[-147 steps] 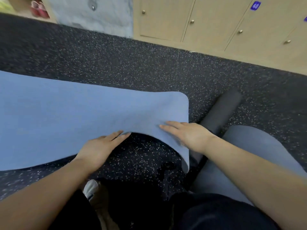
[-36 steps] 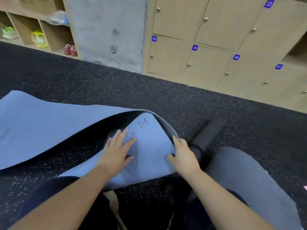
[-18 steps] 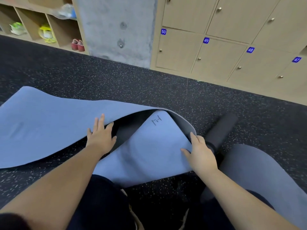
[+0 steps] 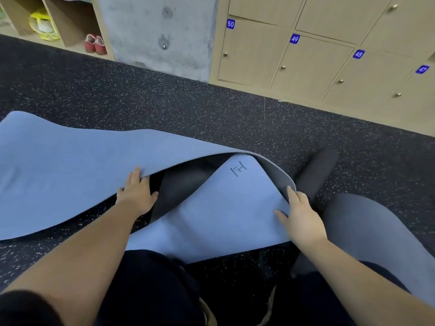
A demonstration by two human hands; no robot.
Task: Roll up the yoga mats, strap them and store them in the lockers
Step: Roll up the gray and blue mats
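A blue yoga mat (image 4: 70, 165) with a dark grey underside lies across the speckled floor, its right end folded back toward me in a loose loop. My left hand (image 4: 136, 194) holds the near edge of the mat's upper layer, fingers tucked under it. My right hand (image 4: 299, 212) grips the folded end at its right edge, thumb on the blue face. A rolled dark mat (image 4: 315, 172) lies just right of the fold. A grey-blue mat (image 4: 367, 234) lies flat beneath my right forearm.
Wooden lockers (image 4: 313, 64) numbered 50 to 47 line the far wall, doors closed. A concrete pillar (image 4: 157, 34) stands left of them. Open cubbies (image 4: 54, 22) at far left hold red shoes (image 4: 95, 44) and a yellow bag. My dark-trousered knees fill the near floor.
The mat's right end has been folded back over itself toward me. My left hand moved from the blue inner face to the upper layer's edge. The view came closer.
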